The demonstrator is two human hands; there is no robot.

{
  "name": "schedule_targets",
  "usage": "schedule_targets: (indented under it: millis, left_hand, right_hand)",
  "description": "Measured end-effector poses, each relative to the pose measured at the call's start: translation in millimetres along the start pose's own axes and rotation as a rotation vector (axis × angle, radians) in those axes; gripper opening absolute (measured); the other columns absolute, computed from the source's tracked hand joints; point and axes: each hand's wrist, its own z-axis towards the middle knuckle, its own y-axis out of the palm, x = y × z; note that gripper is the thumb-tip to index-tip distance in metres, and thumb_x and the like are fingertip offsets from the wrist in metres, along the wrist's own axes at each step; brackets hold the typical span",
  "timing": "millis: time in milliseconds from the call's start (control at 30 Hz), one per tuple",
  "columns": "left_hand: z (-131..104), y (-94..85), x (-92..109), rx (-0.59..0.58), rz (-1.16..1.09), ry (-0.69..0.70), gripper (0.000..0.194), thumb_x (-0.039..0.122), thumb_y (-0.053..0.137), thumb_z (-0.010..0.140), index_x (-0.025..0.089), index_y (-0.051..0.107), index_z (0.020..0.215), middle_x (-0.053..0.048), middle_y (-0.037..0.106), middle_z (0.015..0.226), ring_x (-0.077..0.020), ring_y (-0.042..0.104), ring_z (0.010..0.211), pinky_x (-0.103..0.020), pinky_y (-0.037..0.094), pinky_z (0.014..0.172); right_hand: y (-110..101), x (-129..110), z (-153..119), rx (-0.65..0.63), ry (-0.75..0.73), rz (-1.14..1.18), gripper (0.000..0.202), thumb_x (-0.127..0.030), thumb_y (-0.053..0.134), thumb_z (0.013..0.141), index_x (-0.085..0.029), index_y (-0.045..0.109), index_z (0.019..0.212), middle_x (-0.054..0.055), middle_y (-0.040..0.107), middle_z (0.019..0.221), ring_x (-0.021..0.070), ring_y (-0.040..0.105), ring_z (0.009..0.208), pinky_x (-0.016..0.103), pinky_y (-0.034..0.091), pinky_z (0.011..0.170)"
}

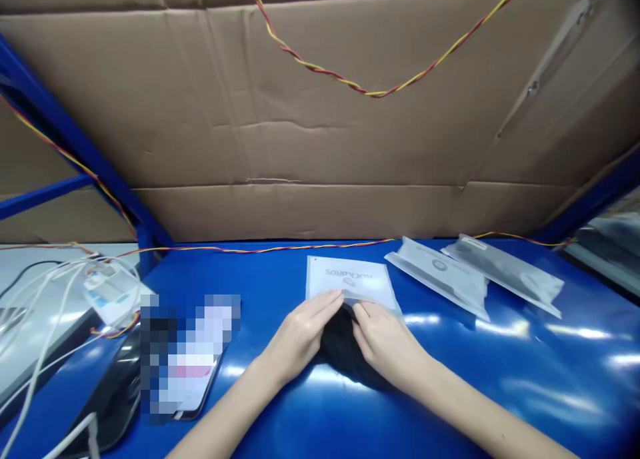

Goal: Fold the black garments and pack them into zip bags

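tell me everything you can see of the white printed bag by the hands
The white printed bag looks like thin, frosted plastic, roughly rectangular, with gray lettering that appears upside down and a small emblem. A tiny dark dot marks its far left corner. It lies on the blue tabletop, its near edge partly hidden by the left hand, the right hand and black fabric. Whether its mouth is open is unclear.

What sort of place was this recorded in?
Probably a packing bench in a workshop or warehouse, judging by the blue tabletop, two frosted bags lying on it and cardboard backing behind.
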Motion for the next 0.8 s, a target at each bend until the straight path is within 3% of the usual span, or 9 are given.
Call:
schedule_targets:
  millis: [133,267,367,533,600,667,800]
  left_hand:
    - [0,0.2,5,0.015,0.104,0.065,0.061,-0.002,0.034,0.089,0.019,0.033,0.146,-0.009,0.049,0.143,-0.019,0.044,0.134,-0.038,0.045,0.107]
    - [-1,2.4,4,-0.002,0.194,0.066,0.057,-0.002,0.034,0.087,0.014,0.038,0.142,-0.013,0.052,0.14,-0.0218,0.046,0.132,-0.039,0.046,0.106]
    - [-2,4.6,1,-0.068,0.241,0.008,0.055,-0.004,0.037,0.083,0.011,0.047,0.135,-0.015,0.053,0.138,-0.0251,0.047,0.131,-0.041,0.046,0.105]
    - [-3,4.7,-1,-0.2,0.201,-0.091,0.063,-0.004,0.04,0.077,0.014,0.045,0.137,-0.014,0.049,0.142,-0.0262,0.044,0.133,-0.044,0.044,0.106]
    - [-3,3.9,-1,-0.218,0.177,-0.099,0.067,-0.005,0.041,0.075,0.015,0.043,0.139,-0.013,0.048,0.143,-0.0259,0.043,0.134,-0.044,0.043,0.107]
    - [-2,3.4,-1,-0.221,0.16,-0.103,0.072,-0.005,0.041,0.071,0.014,0.04,0.141,-0.013,0.046,0.144,-0.0259,0.042,0.135,-0.044,0.041,0.108]
    - [-2,3.3,-1,-0.215,0.145,-0.075,0.073,-0.005,0.039,0.072,0.012,0.037,0.143,-0.015,0.044,0.146,-0.0259,0.04,0.136,-0.045,0.04,0.11]
  right_hand:
    - [9,6,1,0.035,0.051,-0.061,0.031,-0.006,0.038,0.089,-0.017,0.058,0.11,0.01,0.065,0.091,0.0221,0.065,0.079,0.032,0.053,0.067]
    - [8,9,2,0.095,0.012,-0.062,0.028,-0.01,0.042,0.091,-0.018,0.06,0.111,0.008,0.066,0.088,0.0208,0.066,0.075,0.029,0.053,0.062]
    - [2,10,2,0.21,-0.1,-0.02,0.024,-0.015,0.043,0.094,-0.015,0.06,0.11,0.009,0.067,0.09,0.0216,0.066,0.08,0.031,0.054,0.066]
    - [-11,7,-1,0.349,-0.358,-0.002,0.019,-0.014,0.046,0.092,-0.014,0.064,0.1,0.011,0.068,0.099,0.022,0.063,0.091,0.035,0.052,0.08]
    - [-14,3,-3,0.308,-0.401,0.004,0.019,-0.015,0.047,0.092,-0.015,0.065,0.098,0.011,0.069,0.098,0.0229,0.063,0.091,0.037,0.052,0.081]
    - [-15,-1,-5,0.219,-0.337,0.005,0.025,-0.025,0.047,0.095,-0.014,0.064,0.11,0.014,0.067,0.11,0.027,0.061,0.102,0.042,0.051,0.088]
    - [-12,-1,-5,0.048,-0.229,0.069,0.054,-0.044,0.043,0.096,-0.014,0.042,0.141,0.016,0.049,0.14,0.0313,0.045,0.128,0.051,0.041,0.104]
